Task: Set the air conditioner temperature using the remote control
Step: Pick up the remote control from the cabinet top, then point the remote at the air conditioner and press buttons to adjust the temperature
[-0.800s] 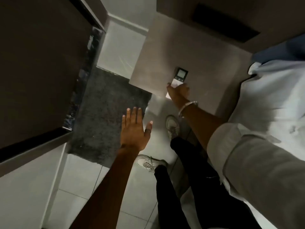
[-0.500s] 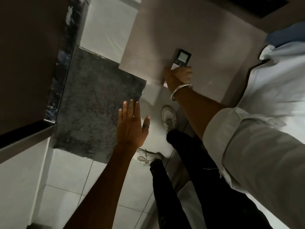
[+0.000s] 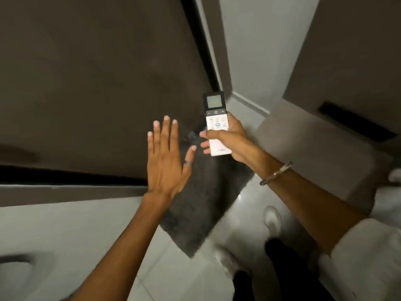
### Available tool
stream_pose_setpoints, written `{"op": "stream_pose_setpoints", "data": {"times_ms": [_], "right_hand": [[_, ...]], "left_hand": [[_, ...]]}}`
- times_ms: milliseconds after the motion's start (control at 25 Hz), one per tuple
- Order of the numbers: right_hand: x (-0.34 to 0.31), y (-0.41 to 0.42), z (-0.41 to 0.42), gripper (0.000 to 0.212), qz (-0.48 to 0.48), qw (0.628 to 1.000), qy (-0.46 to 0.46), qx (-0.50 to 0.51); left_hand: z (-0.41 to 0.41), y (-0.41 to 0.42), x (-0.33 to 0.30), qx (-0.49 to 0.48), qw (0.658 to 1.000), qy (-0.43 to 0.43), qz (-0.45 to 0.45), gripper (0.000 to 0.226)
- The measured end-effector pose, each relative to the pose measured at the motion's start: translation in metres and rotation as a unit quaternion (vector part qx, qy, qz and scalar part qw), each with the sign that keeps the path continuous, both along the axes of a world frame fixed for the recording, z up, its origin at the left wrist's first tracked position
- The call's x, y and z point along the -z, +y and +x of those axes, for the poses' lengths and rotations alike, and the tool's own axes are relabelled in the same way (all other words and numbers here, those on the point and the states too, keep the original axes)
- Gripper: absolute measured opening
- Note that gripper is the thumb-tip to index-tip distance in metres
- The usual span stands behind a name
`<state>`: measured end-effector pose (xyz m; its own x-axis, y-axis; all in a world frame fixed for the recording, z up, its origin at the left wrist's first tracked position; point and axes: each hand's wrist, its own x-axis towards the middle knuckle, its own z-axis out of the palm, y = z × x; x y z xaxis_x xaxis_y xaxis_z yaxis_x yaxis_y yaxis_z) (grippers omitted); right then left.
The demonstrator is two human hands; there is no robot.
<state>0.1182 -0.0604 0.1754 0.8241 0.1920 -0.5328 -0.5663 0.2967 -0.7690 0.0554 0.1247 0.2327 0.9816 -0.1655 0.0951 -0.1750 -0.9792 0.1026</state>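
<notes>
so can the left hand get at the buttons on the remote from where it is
Probably yes. The left hand is open and empty, beside the remote, with nothing between them. The right hand grips the remote's lower half, its thumb across the face, but the minus, power and plus row stays uncovered.

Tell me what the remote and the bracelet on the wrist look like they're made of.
The remote looks like smooth white plastic with a darker glossy top around its grey screen. The bracelet on the right hand's wrist looks like polished metal, given its thin shiny band, though blur leaves that uncertain.
</notes>
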Motion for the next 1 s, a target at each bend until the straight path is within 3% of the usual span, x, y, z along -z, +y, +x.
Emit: {"op": "stream_pose_setpoints", "data": {"times_ms": [120, 280, 480, 680, 1000], "right_hand": [[-0.166, 0.036, 0.021, 0.055, 0.028, 0.981, -0.185, -0.046], [-0.369, 0.071, 0.005, 0.047, 0.042, 0.922, -0.374, -0.093], [-0.540, 0.103, -0.035, 0.050, 0.039, 0.846, -0.521, -0.112], [-0.635, 0.126, -0.072, 0.044, 0.072, 0.787, -0.605, -0.097], [-0.650, 0.144, -0.093, 0.035, 0.117, 0.773, -0.606, -0.147]], "left_hand": [[0.021, 0.042, -0.144, -0.005, 0.984, -0.177, 0.024, 0.075], [0.006, 0.086, -0.333, -0.036, 0.927, -0.371, 0.048, 0.076], [-0.039, 0.128, -0.497, -0.092, 0.839, -0.533, 0.064, 0.077], [-0.077, 0.146, -0.585, -0.140, 0.764, -0.623, 0.089, 0.078], [-0.096, 0.157, -0.585, -0.155, 0.750, -0.633, 0.115, 0.078]]}}
